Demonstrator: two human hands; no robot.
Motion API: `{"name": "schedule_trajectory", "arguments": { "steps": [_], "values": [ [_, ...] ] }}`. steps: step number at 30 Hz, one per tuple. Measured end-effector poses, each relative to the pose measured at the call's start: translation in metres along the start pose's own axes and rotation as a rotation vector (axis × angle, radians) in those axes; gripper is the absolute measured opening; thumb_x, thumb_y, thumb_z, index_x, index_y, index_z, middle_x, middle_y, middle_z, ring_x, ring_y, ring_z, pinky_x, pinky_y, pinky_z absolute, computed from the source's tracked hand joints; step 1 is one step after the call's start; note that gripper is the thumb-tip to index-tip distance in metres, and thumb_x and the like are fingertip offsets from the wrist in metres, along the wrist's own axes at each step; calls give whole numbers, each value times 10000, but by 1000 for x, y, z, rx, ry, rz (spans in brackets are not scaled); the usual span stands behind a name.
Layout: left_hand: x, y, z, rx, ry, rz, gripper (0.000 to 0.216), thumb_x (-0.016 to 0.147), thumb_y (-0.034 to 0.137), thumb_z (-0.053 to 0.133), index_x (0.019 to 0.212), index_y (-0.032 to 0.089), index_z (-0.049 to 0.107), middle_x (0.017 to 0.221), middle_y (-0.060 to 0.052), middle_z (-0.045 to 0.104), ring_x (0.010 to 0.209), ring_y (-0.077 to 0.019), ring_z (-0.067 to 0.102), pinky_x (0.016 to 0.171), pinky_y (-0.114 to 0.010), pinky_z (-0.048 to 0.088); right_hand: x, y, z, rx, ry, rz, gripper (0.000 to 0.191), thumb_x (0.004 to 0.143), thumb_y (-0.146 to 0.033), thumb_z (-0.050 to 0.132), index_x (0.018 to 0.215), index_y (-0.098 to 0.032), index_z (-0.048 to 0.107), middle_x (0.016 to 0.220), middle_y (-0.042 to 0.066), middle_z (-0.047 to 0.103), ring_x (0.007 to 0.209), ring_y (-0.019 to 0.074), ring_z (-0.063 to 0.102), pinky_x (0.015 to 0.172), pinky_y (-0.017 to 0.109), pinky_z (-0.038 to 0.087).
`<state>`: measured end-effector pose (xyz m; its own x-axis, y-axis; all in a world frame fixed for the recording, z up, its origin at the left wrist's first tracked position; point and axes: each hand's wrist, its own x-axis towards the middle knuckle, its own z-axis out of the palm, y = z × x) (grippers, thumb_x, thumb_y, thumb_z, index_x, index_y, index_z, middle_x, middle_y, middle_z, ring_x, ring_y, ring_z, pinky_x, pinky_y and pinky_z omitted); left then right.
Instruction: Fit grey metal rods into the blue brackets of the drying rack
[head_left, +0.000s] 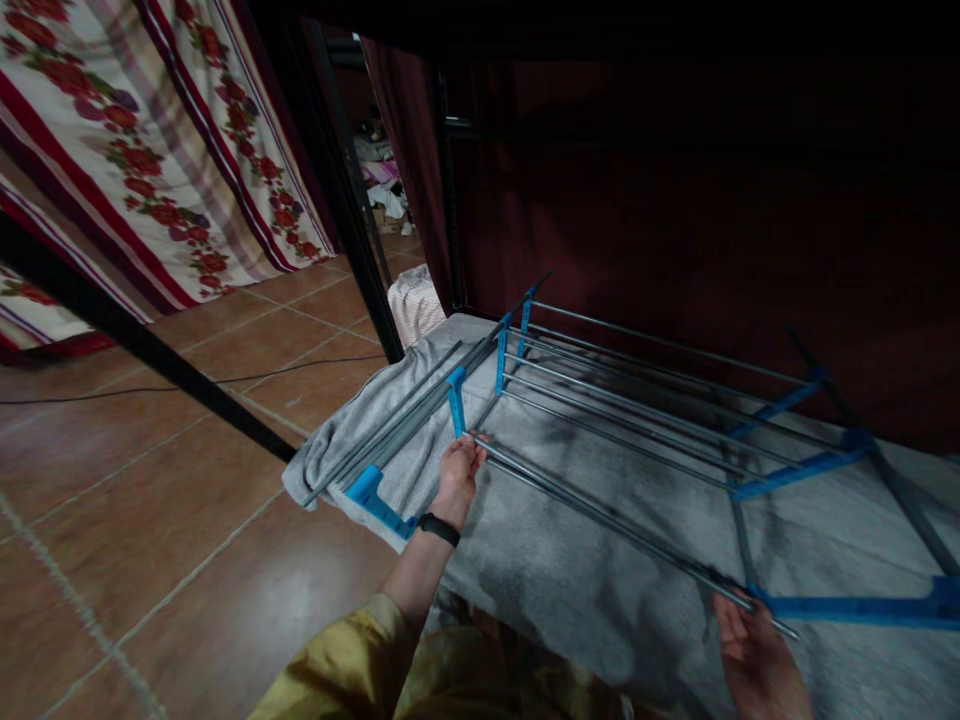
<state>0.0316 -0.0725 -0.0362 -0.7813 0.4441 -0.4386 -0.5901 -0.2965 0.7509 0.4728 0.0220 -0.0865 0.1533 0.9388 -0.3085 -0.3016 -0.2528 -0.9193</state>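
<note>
A rack of metal rods joined by blue plastic brackets (802, 475) lies on the grey blanket (547, 560). My left hand (459, 468), with a black band on its wrist, pinches the left end of a long metal rod (600, 510) close to a blue bracket (456, 400). At the rod's other end, my right hand (757, 640) grips it beside another blue bracket (855, 610); the tip sticks out past the fingers. A second rod runs nearly alongside the held one. Whether the held rod's ends sit in the brackets, I cannot tell.
Several loose grey rods (405, 420) lie on the blanket to the left, near a blue bracket (375, 500). A black metal frame post (352, 200) and a slanting bar (150, 330) stand at the left. Beyond are tiled floor (187, 500), a cable and a floral curtain (150, 150).
</note>
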Motion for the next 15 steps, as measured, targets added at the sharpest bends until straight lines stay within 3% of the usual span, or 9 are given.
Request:
{"name": "schedule_trajectory", "arguments": {
  "steps": [2,8,15],
  "values": [
    [-1,1,1,1,1,-2,38,860,152,675,825,160,659,782,-43,710,637,-101,635,640,-205,539,3,0,-1,8,9,4,279,645,-481,816,823,-313,683,1042,67,716,1090,302,692,916,525,631],
    [-6,9,6,15,3,-27,148,893,94,593,782,156,669,768,-32,703,661,-112,630,666,-213,524,15,5,2,185,24,22,287,662,-426,859,838,-277,687,989,-12,724,959,135,698,905,277,598],
    [1,14,10,66,41,-65,199,823,-7,532,764,153,635,709,-4,667,641,-94,628,642,-184,524,4,-5,30,349,49,-17,315,692,-390,877,828,-246,633,848,-34,721,840,131,690,873,326,598]
  ]
}}
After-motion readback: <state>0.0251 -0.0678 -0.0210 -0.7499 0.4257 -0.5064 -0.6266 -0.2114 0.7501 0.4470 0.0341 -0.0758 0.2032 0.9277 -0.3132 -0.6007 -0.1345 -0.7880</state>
